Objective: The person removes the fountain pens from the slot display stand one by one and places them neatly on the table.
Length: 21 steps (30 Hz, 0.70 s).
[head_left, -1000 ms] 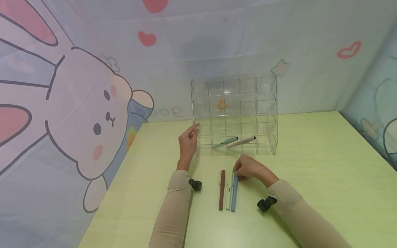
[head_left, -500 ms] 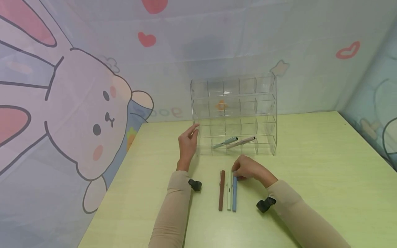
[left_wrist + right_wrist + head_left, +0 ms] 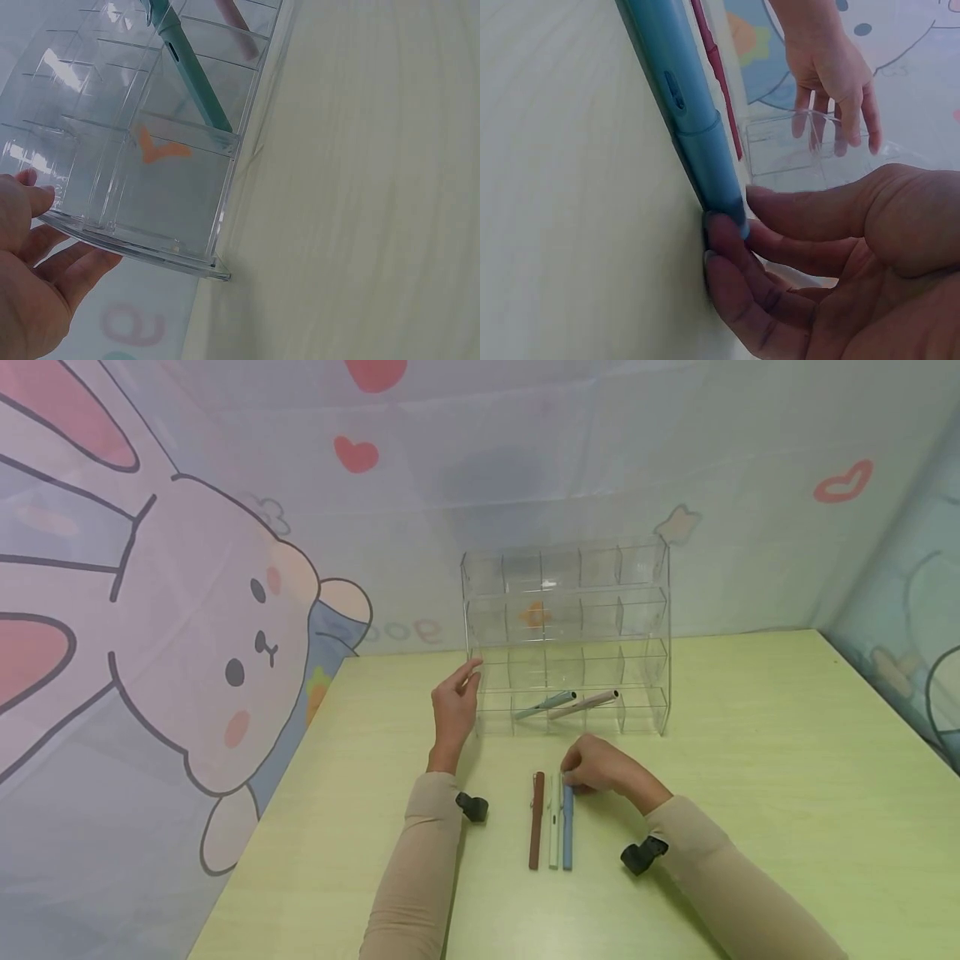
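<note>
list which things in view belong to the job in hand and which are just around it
Part of the job, it seems:
blue pen, in the right grip
pale green pen
brown pen
clear rack
teal pen and pinkish pen, in its bottom row

Just around:
rabbit-print backdrop
black wrist devices

Right grip [image 3: 862, 277] pinches blue pen [image 3: 694, 120]; clear rack [image 3: 780, 154] beyond.

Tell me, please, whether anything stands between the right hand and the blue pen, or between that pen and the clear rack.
Nothing visible stands between the right hand and the blue pen: its fingers touch the pen's far end. Toward the clear rack, only that hand and table surface lie in between.
</note>
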Motion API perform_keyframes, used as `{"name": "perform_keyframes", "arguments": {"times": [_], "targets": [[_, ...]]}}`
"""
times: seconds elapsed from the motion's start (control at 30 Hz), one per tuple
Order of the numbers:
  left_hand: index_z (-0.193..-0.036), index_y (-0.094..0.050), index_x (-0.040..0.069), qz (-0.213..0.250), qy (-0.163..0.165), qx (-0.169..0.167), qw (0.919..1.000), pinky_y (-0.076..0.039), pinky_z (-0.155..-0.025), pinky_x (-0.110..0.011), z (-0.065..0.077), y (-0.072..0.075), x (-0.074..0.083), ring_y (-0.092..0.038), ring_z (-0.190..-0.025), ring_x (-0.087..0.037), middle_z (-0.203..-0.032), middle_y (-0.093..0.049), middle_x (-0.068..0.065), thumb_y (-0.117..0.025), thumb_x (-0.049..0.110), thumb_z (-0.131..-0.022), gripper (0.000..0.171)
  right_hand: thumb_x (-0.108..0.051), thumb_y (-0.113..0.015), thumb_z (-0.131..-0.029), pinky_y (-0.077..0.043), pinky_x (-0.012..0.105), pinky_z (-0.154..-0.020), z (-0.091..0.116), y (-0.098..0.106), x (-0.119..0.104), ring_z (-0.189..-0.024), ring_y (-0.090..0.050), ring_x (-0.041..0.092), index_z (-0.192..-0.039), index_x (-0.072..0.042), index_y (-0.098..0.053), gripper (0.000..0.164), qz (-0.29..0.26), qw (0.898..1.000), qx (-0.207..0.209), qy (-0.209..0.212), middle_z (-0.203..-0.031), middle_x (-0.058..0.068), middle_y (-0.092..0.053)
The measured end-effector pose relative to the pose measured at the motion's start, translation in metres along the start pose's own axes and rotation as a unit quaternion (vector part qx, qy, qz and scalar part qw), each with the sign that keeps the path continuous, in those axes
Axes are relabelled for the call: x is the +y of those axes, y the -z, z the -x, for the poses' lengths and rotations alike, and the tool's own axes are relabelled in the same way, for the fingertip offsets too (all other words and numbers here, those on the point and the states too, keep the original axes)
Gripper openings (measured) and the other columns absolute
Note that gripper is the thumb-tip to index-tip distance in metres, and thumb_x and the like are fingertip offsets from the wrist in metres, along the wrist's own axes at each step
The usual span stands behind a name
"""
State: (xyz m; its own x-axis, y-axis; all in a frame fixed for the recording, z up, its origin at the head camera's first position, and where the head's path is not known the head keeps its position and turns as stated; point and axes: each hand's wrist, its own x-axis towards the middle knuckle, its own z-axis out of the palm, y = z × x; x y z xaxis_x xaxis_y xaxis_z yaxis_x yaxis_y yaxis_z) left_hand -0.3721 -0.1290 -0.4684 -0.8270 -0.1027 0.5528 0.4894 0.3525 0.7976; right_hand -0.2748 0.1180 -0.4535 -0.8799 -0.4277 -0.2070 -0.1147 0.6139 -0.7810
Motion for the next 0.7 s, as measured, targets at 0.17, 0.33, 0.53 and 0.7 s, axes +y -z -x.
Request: {"name": "perform_keyframes", "arguments": {"times": [0.17, 0.33, 0.53, 0.7], "targets": [[-0.125, -0.072, 0.011, -0.005, 0.001, 0.000, 1.0000, -0.050, -0.071, -0.027, 0.001, 0.000, -0.001, -0.068, -0.110, -0.024, -0.130, -0.066, -0.009, -0.063, 0.012, -0.100, 0.026, -0.001, -0.064, -0.094, -0.055, 0.034, -0.068, 0.006, 0.018, 0.001, -0.073, -0.066, 0.019, -0.110, 0.014, -0.067, 0.022, -0.011, 1.000, 0.021, 0.005, -0.092, 0.013, -0.068], [-0.125, -0.072, 0.011, 0.000, 0.001, 0.001, 1.0000, -0.050, -0.071, -0.028, 0.001, 0.001, 0.001, -0.068, -0.109, -0.024, -0.130, -0.066, -0.009, -0.063, 0.011, -0.100, 0.026, -0.004, -0.061, -0.097, -0.057, 0.040, -0.076, 0.013, 0.039, 0.002, -0.083, -0.069, 0.026, -0.123, 0.016, -0.060, 0.033, -0.043, 0.998, 0.041, -0.012, -0.104, 0.020, -0.067], [-0.124, -0.072, 0.009, 0.005, -0.001, 0.000, 1.0000, -0.055, -0.087, -0.036, 0.003, 0.001, 0.001, -0.069, -0.108, -0.024, -0.128, -0.066, -0.011, -0.063, 0.010, -0.100, 0.026, -0.005, -0.060, -0.099, -0.057, 0.041, -0.079, 0.020, 0.053, 0.001, -0.089, -0.069, 0.028, -0.127, 0.016, -0.057, 0.035, -0.057, 0.997, 0.052, -0.019, -0.108, 0.021, -0.066], [-0.125, -0.071, 0.006, 0.008, -0.003, -0.002, 1.0000, -0.054, -0.091, -0.040, 0.002, 0.000, 0.002, -0.068, -0.109, -0.025, -0.129, -0.066, -0.012, -0.063, 0.010, -0.100, 0.026, -0.007, -0.059, -0.100, -0.056, 0.043, -0.082, 0.024, 0.061, 0.001, -0.093, -0.069, 0.031, -0.129, 0.016, -0.055, 0.037, -0.060, 0.996, 0.060, -0.013, -0.111, 0.023, -0.064]]}}
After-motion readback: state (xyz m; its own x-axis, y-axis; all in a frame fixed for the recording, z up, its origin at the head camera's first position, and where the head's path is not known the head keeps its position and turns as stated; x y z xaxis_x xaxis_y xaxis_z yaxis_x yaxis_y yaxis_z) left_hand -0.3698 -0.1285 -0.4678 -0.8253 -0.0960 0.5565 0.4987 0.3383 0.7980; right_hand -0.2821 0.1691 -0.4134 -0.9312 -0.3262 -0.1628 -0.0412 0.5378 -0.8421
